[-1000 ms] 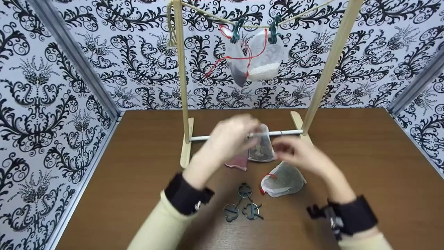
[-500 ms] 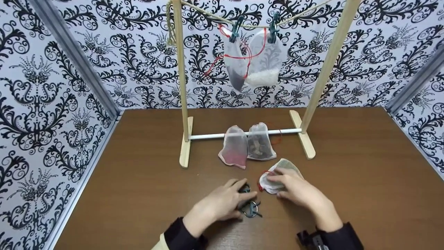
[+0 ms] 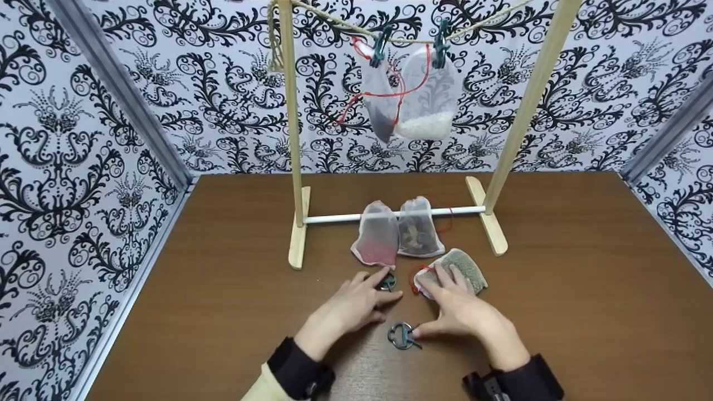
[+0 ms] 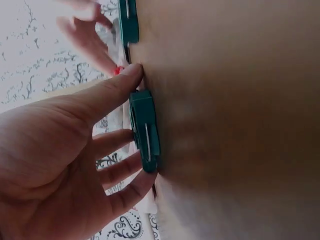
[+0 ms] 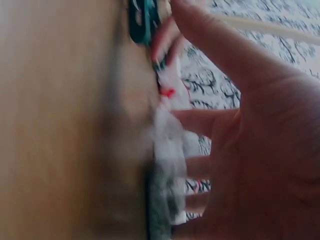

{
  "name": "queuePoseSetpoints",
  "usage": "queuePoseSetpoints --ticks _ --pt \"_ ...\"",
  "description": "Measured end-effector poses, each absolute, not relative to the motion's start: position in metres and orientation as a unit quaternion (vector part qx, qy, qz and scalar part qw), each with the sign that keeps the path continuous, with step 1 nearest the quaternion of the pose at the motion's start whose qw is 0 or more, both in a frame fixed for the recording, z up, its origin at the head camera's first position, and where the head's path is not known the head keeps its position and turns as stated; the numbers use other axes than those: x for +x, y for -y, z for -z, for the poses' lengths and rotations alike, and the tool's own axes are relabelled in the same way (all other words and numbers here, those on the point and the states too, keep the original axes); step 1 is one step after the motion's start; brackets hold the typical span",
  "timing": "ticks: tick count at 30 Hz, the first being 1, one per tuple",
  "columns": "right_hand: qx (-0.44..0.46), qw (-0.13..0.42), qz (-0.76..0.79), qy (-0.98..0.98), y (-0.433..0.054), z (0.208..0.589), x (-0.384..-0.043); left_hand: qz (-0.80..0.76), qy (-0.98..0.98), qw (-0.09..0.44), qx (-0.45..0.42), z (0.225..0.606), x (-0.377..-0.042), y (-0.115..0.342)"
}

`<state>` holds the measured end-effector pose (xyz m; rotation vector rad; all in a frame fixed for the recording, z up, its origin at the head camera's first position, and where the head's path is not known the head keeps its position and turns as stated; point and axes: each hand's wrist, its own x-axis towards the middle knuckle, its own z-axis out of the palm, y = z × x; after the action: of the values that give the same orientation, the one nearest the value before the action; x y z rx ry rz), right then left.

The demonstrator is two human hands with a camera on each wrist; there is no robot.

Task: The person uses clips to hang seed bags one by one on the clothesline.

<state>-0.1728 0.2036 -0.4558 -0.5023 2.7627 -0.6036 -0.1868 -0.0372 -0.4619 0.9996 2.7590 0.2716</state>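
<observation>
My left hand (image 3: 346, 309) lies low over the table with its fingers spread around a green clip (image 3: 388, 282). In the left wrist view, thumb and fingertips sit at opposite ends of this clip (image 4: 145, 131). Right of it, my right hand (image 3: 465, 312) rests straight, spread fingers on a mesh bag (image 3: 472, 272) with greenish filling and a red cord. The right thumb reaches the edge of another green clip (image 3: 402, 336) with a metal ring. Just beyond the hands lie a mesh bag with pink filling (image 3: 376, 239) and one with dark, chunky filling (image 3: 420, 231).
A wooden frame (image 3: 294, 139) stands behind, joined low down by a white rod (image 3: 334, 219). On its rope (image 3: 334, 22), green clips hold a bag with dark filling (image 3: 381, 120) and one with white filling (image 3: 426, 125). Patterned walls enclose the brown table (image 3: 223, 312).
Both hands have come down from near the rod to the table. The left hand has moved clips away from the viewer, beside the pink bag. The greenish bag has shifted slightly away under the right hand.
</observation>
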Motion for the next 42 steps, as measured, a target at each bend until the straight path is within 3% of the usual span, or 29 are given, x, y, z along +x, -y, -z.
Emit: queuePoseSetpoints --ticks 13,22,29,33,37,42 --pt "-0.137 0.077 0.177 -0.971 -0.196 0.464 -0.178 -0.145 -0.938 0.087 0.303 0.451 -0.201 0.032" --pt "-0.182 0.056 0.191 -0.963 -0.198 0.446 -0.172 -0.182 -0.950 0.012 0.253 0.451 -0.208 0.048" --pt "-0.281 -0.002 0.180 -0.943 -0.185 0.439 -0.163 -0.167 -0.967 0.060 0.182 0.453 -0.210 0.057" --pt "-0.315 0.002 0.175 -0.933 -0.185 0.440 -0.161 -0.155 -0.973 0.063 0.157 0.449 -0.209 0.061" --pt "-0.333 0.042 0.181 -0.924 -0.187 0.443 -0.162 -0.145 -0.980 0.024 0.135 0.449 -0.211 0.065" --pt "-0.349 0.052 0.173 -0.920 -0.186 0.448 -0.164 -0.141 -0.983 -0.078 0.084 0.460 -0.217 0.069"
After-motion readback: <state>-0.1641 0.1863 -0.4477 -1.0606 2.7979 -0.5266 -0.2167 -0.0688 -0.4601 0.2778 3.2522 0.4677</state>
